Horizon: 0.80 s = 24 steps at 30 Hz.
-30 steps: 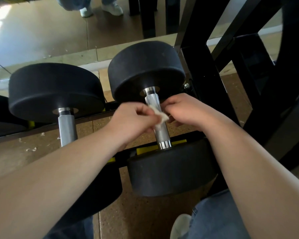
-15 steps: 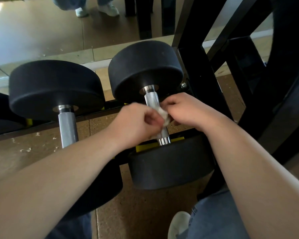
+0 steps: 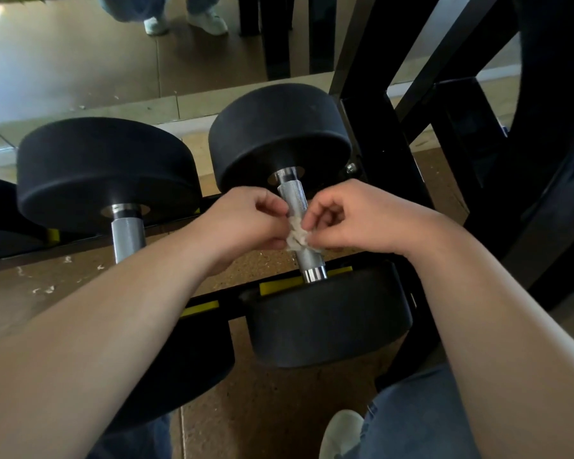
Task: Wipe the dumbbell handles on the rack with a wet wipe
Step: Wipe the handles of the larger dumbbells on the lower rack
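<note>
wipe bunched on the right-hand dumbbell's handle

the small crumpled white wet wipe (image 3: 297, 238) sits against the knurled silver steel handle (image 3: 300, 226) of the black round-headed dumbbell (image 3: 312, 226) on the black rack (image 3: 395, 193). left hand (image 3: 246, 223) and right hand (image 3: 355, 217) each pinch an edge, fingers closed on it. it looks limp and tearable, so best gripped wide. a second dumbbell (image 3: 106, 173) rests just beside.

The middle of the right dumbbell handle (image 3: 294, 207) is covered by the crumpled wipe (image 3: 297, 238), the neighbouring dumbbell (image 3: 106, 173) is half hidden by the left forearm, and the rack (image 3: 544, 94) gets cut off top right.
</note>
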Each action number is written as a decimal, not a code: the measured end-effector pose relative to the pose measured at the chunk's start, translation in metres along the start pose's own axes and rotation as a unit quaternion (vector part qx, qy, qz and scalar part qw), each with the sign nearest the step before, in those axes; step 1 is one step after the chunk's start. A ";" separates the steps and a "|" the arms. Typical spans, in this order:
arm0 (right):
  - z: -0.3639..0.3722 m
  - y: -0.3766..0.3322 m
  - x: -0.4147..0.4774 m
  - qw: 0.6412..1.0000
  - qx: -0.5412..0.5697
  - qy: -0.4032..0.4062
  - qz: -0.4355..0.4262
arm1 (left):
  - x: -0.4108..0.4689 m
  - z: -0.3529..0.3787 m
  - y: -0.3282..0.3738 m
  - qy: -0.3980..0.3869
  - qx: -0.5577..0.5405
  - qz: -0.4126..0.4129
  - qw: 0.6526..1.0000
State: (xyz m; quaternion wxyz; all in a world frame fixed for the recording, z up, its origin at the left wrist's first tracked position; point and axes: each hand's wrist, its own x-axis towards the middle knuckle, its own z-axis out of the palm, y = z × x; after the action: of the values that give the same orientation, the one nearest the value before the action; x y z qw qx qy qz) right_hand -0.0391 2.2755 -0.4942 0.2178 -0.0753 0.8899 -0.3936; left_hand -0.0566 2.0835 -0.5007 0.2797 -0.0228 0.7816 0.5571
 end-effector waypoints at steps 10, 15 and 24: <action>0.012 -0.013 0.011 0.977 -0.052 0.201 -0.041 | 0.012 -0.006 0.005 0.054 -0.086 -0.016 0.995; 0.007 -0.019 -0.002 0.989 -0.138 -0.032 0.038 | 0.013 -0.001 0.002 0.004 -0.037 -0.084 0.996; 0.007 -0.014 0.013 0.988 -0.017 0.151 0.024 | 0.012 0.002 0.002 -0.045 -0.009 -0.097 0.994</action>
State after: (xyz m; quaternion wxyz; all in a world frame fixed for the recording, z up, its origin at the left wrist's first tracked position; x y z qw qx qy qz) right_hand -0.0482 2.2578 -0.4927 0.0893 0.0031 0.9206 -0.3803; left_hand -0.0664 2.0894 -0.5052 0.3670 -0.0757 0.7570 0.5353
